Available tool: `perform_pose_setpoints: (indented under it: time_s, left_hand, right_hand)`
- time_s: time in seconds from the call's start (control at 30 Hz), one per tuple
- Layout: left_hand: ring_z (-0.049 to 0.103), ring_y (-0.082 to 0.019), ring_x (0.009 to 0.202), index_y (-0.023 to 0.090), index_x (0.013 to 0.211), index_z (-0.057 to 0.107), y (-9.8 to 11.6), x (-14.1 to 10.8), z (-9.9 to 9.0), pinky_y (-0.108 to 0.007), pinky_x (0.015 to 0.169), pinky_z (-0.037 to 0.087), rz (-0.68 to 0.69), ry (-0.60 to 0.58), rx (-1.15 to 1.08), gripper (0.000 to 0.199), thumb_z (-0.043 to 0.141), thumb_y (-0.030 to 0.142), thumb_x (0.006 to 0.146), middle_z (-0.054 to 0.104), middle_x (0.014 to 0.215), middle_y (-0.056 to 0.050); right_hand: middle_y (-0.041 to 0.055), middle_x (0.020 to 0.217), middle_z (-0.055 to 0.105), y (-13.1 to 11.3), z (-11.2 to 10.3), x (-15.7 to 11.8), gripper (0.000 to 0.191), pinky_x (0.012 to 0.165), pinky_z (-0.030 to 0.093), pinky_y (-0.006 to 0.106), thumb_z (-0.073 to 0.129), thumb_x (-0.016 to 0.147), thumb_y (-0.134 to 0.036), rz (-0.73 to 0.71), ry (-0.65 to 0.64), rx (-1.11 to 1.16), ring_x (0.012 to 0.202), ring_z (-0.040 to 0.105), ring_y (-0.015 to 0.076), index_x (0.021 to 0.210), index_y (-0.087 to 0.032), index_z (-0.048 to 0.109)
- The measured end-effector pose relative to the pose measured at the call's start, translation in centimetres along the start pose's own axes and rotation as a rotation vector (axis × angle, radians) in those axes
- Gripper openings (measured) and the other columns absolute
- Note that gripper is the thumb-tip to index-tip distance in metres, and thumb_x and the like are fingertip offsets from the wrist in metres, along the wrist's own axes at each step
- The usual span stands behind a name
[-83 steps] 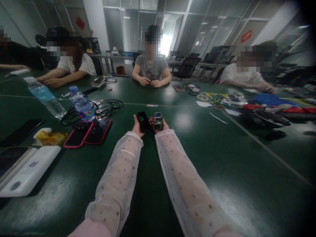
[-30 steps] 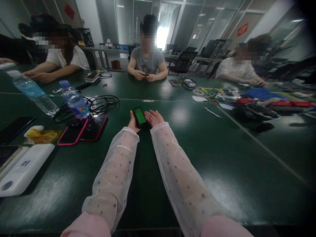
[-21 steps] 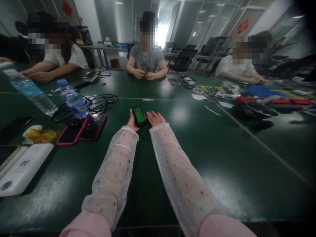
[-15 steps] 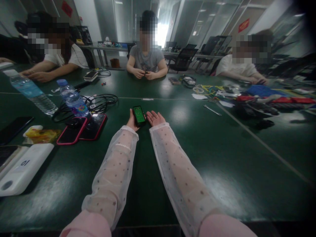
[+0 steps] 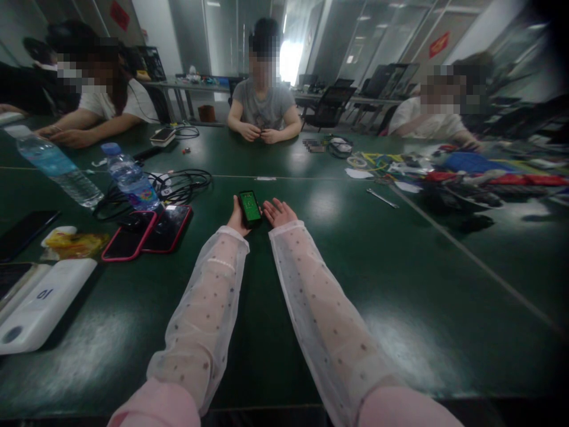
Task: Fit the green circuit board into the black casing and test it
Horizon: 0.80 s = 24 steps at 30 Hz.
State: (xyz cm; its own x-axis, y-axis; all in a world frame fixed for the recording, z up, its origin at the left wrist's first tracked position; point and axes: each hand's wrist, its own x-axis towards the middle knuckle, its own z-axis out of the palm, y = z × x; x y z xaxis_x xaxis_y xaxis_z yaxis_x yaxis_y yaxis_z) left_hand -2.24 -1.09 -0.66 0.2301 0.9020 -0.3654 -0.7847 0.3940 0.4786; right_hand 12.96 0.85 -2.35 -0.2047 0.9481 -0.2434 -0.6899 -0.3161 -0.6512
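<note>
A small dark phone (image 5: 251, 209) with a lit green screen rests in my left hand (image 5: 237, 218), whose thumb and fingers are round its sides. Just right of the phone, my right hand (image 5: 280, 213) lies palm up with its fingers spread and nothing in it. Sheer white dotted sleeves cover both forearms. To the left, two phones in pink-red cases, one (image 5: 130, 236) overlapping the other (image 5: 168, 229), lie on the dark green table (image 5: 338, 284).
Two water bottles (image 5: 56, 169) (image 5: 131, 178) and coiled black cables (image 5: 189, 182) are at the left, near a white device (image 5: 47, 305). A wrench (image 5: 382, 198) and a pile of cables and cloth (image 5: 475, 166) lie at the right. Three people sit across the table.
My hands and the phone have hardly moved. The person at the far right has shifted, with one arm raised toward the chest.
</note>
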Motion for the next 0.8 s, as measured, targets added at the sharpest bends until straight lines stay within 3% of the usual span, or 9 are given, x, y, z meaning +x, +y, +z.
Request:
perform_pose_setpoints:
  time_s: [0.8]
  left_hand:
    - [0.063,-0.017,0.067,0.011,0.101,0.062,0.16,0.02,-0.10,-0.028,0.067,0.052,-0.019,0.003,0.040,0.073,0.029,0.074,0.081,0.064,0.073,-0.008]
  right_hand:
    - [0.0025,0.098,0.068,0.04,0.17,-0.05,0.021,0.094,0.052,0.037,0.037,0.092,-0.032,-0.026,0.018,-0.053,0.098,0.066,0.0127,0.102,-0.027,0.055]
